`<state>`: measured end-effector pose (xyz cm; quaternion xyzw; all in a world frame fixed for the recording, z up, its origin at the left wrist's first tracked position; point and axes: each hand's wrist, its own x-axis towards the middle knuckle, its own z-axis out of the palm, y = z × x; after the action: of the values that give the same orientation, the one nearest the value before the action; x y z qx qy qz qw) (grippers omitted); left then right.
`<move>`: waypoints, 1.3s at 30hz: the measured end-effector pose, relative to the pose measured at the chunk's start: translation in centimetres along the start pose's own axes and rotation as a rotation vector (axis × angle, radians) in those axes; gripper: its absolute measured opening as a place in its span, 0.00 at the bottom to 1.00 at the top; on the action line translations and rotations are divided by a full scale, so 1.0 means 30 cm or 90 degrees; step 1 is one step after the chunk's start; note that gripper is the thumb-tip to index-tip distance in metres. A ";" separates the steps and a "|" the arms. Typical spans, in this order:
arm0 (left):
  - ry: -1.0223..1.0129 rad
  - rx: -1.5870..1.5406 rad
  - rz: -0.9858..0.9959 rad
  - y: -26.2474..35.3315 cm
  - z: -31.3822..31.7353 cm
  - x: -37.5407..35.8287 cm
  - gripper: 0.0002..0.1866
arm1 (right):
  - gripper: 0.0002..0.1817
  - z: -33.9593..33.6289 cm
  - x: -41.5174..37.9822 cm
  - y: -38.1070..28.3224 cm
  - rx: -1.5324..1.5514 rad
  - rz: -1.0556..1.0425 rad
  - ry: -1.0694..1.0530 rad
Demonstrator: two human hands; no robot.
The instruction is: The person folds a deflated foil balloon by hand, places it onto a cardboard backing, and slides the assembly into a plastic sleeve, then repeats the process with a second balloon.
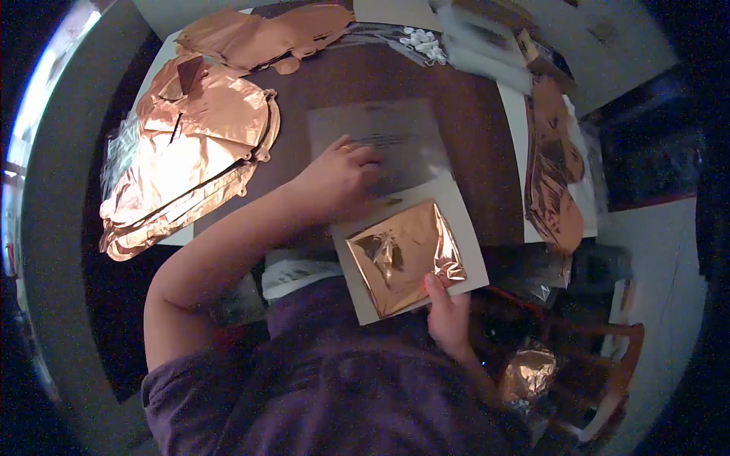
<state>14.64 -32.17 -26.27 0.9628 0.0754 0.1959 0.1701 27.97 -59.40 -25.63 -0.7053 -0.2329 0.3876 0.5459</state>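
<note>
A folded copper foil balloon [403, 254] lies on a pale card [465, 228] at the table's near edge. My right hand [447, 313] grips the near corner of the card, its thumb pressed on the foil. My left hand [344, 173] rests with curled fingers on the top of a clear plastic sleeve [403, 148] that lies just beyond the card; a ring shows on one finger.
A stack of flat copper foil balloons [186, 148] covers the table's left side, with more at the back [262, 34] and along the right edge [551, 171]. White packets [483, 45] lie at the back right. A crumpled foil piece [528, 374] sits low by a chair.
</note>
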 end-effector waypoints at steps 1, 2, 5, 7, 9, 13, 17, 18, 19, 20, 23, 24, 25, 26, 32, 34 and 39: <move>0.005 0.007 -0.002 0.004 -0.015 -0.009 0.18 | 0.05 0.005 -0.002 -0.004 -0.015 -0.002 0.005; 0.010 0.014 -0.005 0.005 -0.023 -0.013 0.17 | 0.05 0.011 -0.006 -0.010 -0.030 -0.004 0.010; 0.013 -0.041 0.059 -0.016 -0.024 -0.004 0.16 | 0.05 0.017 -0.007 0.008 -0.056 0.002 0.000; -0.035 -0.104 0.006 0.017 -0.058 0.031 0.13 | 0.05 0.024 -0.010 0.022 -0.077 -0.014 -0.002; -0.059 -0.142 0.009 0.006 -0.067 0.043 0.11 | 0.05 0.034 -0.008 0.028 -0.108 -0.055 0.008; -0.094 -0.199 0.033 -0.033 -0.060 0.052 0.08 | 0.06 0.026 -0.006 0.047 -0.049 -0.047 0.006; -0.112 -0.221 0.014 0.054 -0.071 0.061 0.08 | 0.12 0.077 0.010 0.042 0.097 0.054 0.023; -0.071 -0.162 0.023 0.071 -0.068 0.056 0.08 | 0.14 0.081 0.011 0.053 0.121 0.061 0.021; -0.028 -0.102 0.031 0.081 -0.070 0.043 0.09 | 0.17 0.086 0.013 0.064 0.145 0.069 0.019; 0.016 -0.042 0.039 0.089 -0.075 0.027 0.10 | 0.18 0.074 0.019 0.129 0.137 0.050 -0.004; 0.112 0.074 -0.038 0.116 -0.139 -0.033 0.16 | 0.19 0.097 0.015 0.049 0.121 0.099 0.008; 0.186 0.029 -0.082 0.123 -0.145 -0.057 0.22 | 0.17 0.092 0.016 0.071 0.113 0.068 0.000; 0.322 -0.124 -0.197 0.130 -0.105 -0.076 0.24 | 0.17 0.088 0.014 0.097 0.104 0.039 -0.008; 0.454 -0.278 -0.312 0.126 -0.040 -0.102 0.25 | 0.17 0.093 0.013 0.130 0.141 0.030 -0.005; 0.518 -0.929 -0.693 0.231 -0.045 -0.161 0.23 | 0.15 0.096 0.001 0.137 0.096 0.056 -0.064; 0.392 -0.966 -0.710 0.261 -0.067 -0.170 0.22 | 0.13 0.124 -0.022 0.117 0.031 -0.031 -0.057; 0.278 -0.875 -0.724 0.323 -0.099 -0.190 0.17 | 0.11 0.155 -0.028 0.075 0.151 0.017 -0.038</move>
<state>9.01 -41.50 -22.25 0.4092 0.4350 0.2620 0.7580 23.54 -57.95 -28.02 -0.6269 -0.1918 0.4405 0.6133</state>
